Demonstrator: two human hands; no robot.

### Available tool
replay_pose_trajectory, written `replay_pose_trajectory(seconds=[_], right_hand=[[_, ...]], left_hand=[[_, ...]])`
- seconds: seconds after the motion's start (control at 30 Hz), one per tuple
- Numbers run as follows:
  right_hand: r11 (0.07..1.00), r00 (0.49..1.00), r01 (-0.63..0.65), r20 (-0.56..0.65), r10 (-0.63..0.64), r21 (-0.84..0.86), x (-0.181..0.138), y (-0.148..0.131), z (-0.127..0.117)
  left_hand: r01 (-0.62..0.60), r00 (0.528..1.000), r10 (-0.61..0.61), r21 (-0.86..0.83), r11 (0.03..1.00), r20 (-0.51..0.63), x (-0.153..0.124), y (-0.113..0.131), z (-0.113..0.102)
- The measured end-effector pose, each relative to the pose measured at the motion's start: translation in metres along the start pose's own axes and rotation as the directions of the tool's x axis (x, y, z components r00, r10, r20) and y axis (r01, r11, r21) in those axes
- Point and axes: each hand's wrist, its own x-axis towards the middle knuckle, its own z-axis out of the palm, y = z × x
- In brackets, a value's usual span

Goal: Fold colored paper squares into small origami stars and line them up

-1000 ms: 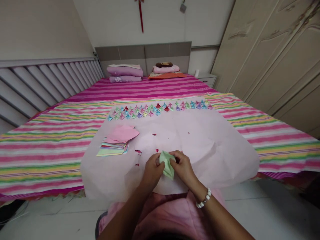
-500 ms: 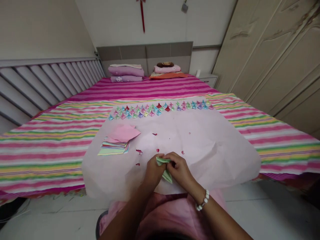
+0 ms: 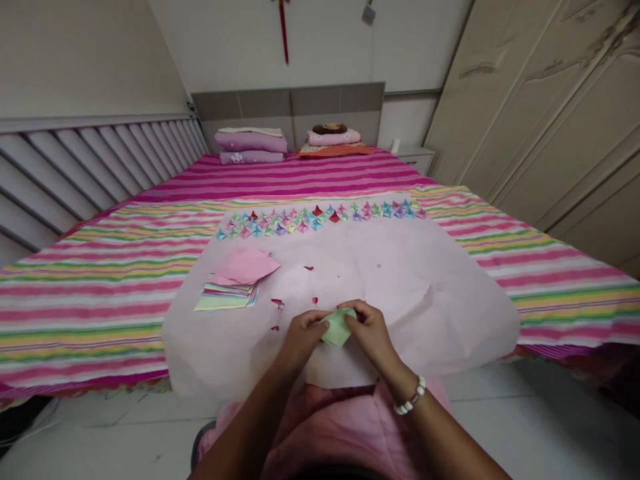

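Left hand (image 3: 300, 341) and right hand (image 3: 371, 331) both pinching green paper (image 3: 338, 333), apparently mid-fold; next crease would call for aligned edges, firm pressing.

I see the left hand (image 3: 301, 339) and right hand (image 3: 371, 335) pinching green paper (image 3: 337, 329) near, a paper stack (image 3: 245, 268) left, folded shapes (image 3: 317, 211) far.

Striped bed (image 3: 95, 287) | pale sheet (image 3: 350, 253) (creased at right) | purple folded bedding (image 3: 250, 141) | pink-and-orange stack (image 3: 334, 139)
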Motion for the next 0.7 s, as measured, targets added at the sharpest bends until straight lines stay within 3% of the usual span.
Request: replay_pose_trajectory(seconds=[0.13,0.3,0.4,0.57,0.63,0.7], right_hand=[[0.982,0.992,-0.127,0.041,0.122,0.137,0.001,-0.004,-0.004],[0.967,0.987,-0.133,0.115,0.110,0.219,-0.001,-0.007,-0.006],[0.956,0.980,-0.129,0.180,0.083,0.265,-0.001,-0.006,-0.006],[0.964,0.988,-0.096,0.144,0.061,0.249,0.003,-0.002,-0.005],[0.973,0.991,-0.101,0.108,0.080,0.205,0.004,-0.001,-0.005],[0.975,0.990,-0.123,0.094,0.107,0.186,0.006,-0.002,-0.006]], left_hand=[[0.080,0.992,-0.060,-0.176,0.981,0.115,-0.001,0.002,-0.005],[0.213,0.977,-0.185,-0.477,0.852,0.107,-0.002,0.011,-0.004],[0.272,0.961,-0.250,-0.570,0.775,0.118,-0.002,0.016,-0.003],[0.258,0.961,-0.155,-0.540,0.801,0.230,-0.007,0.019,-0.004],[0.235,0.953,-0.120,-0.432,0.871,0.277,-0.009,0.018,-0.005],[0.175,0.962,-0.106,-0.265,0.948,0.253,-0.009,0.018,-0.005]])
